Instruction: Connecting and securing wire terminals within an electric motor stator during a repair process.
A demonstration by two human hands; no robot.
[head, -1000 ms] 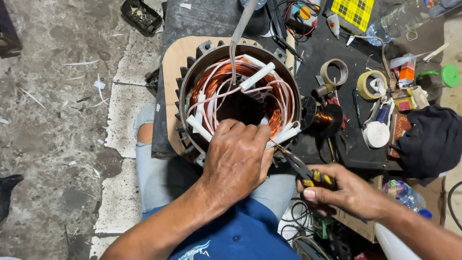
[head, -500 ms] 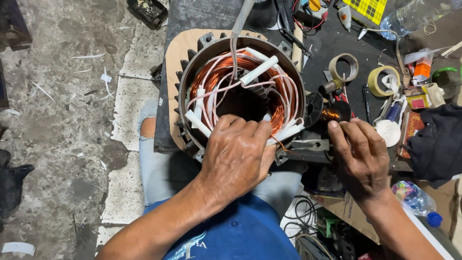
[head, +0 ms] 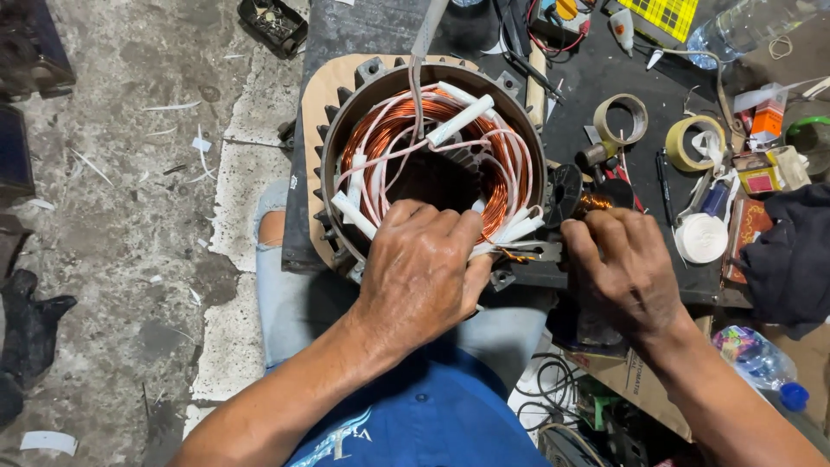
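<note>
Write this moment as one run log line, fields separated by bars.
left hand: rests on stator rim | right hand: at wire ends | tape rolls: untouched

The left hand (head: 419,268) hides the stator's (head: 432,164) near rim, and the right hand (head: 627,272) covers whatever its fingertips pinch.

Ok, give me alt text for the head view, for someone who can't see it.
Seen from above, a left hand rests on the near rim of a round motor stator wound with copper wire and white sleeves. The right hand touches wire ends beside it. Tape rolls and small tools lie on the dark bench.
</note>
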